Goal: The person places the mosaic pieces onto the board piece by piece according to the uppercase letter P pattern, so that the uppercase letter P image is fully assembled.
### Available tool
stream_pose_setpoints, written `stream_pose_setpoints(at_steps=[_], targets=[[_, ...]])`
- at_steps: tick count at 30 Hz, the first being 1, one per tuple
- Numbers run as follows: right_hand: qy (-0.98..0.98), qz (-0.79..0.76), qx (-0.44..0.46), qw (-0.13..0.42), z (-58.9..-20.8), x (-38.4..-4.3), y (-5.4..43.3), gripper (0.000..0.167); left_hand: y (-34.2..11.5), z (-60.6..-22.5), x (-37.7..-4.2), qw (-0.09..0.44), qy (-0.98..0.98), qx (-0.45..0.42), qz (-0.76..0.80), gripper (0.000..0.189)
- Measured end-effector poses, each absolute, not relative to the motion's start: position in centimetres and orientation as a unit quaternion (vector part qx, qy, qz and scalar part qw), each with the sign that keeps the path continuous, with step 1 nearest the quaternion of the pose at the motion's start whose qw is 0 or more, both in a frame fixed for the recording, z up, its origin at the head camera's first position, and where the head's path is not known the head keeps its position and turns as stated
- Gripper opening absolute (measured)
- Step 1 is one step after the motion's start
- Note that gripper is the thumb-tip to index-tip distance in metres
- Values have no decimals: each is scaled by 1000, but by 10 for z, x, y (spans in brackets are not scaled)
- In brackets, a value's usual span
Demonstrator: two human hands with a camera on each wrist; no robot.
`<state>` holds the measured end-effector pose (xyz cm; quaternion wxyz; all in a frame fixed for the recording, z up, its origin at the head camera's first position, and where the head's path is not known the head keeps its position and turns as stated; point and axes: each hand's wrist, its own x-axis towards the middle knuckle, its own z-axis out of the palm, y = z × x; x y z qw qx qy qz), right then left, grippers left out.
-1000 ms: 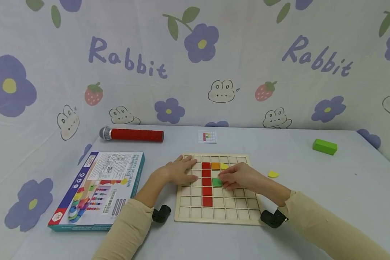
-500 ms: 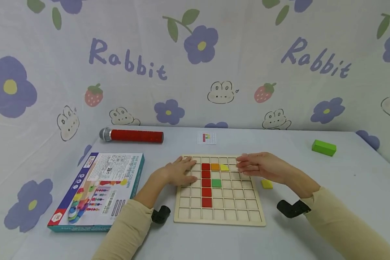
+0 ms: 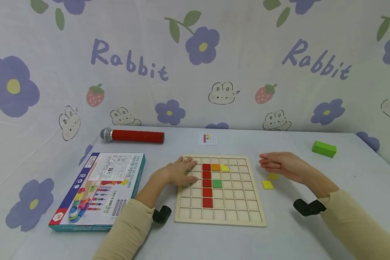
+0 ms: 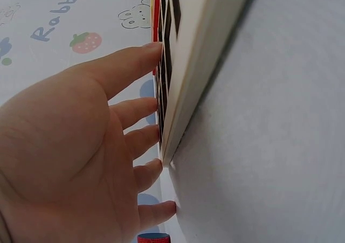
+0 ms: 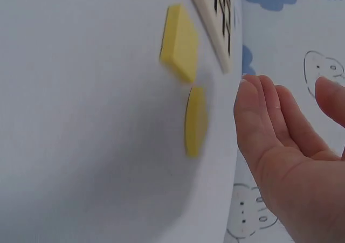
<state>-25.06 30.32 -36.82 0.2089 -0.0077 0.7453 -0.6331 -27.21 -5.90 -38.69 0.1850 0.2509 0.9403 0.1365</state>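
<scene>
A wooden grid board (image 3: 234, 213) lies on the table, with a column of red tiles (image 3: 207, 183), an orange tile (image 3: 216, 167), a yellow tile (image 3: 225, 168) and a green tile (image 3: 217, 183) in its cells. My left hand (image 3: 177, 172) rests with spread fingers on the board's upper left side; in the left wrist view its fingertips (image 4: 153, 49) touch the board's edge. To the right of the board, my right hand (image 3: 286, 165) hovers with fingers extended and holds nothing. Two loose yellow tiles (image 3: 267, 185) (image 5: 180, 43) lie on the table just below it.
On the left lies a flat boxed set (image 3: 117, 187), with a red microphone (image 3: 138, 136) behind it. A small card printed with a coloured grid (image 3: 207, 138) is behind the board. A green block (image 3: 324, 148) sits at the far right.
My right hand has left the green tile on the board and moved right, off the board, its fingers straightening. Both loose yellow tiles now show. The left hand has stayed put.
</scene>
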Motion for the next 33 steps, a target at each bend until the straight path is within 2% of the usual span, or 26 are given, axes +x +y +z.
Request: stream_pose_setpoints(at_steps=[9, 16, 33], targets=[[808, -553, 1, 203, -379, -250, 324, 54, -58, -388, -272, 188, 942, 244, 130, 67], [853, -486, -22, 190, -385, -247, 330, 60, -58, -388, -272, 185, 942, 249, 130, 66], [910, -391, -86, 102, -391, -238, 322, 49, -58, -386, -270, 184, 941, 251, 133, 66]])
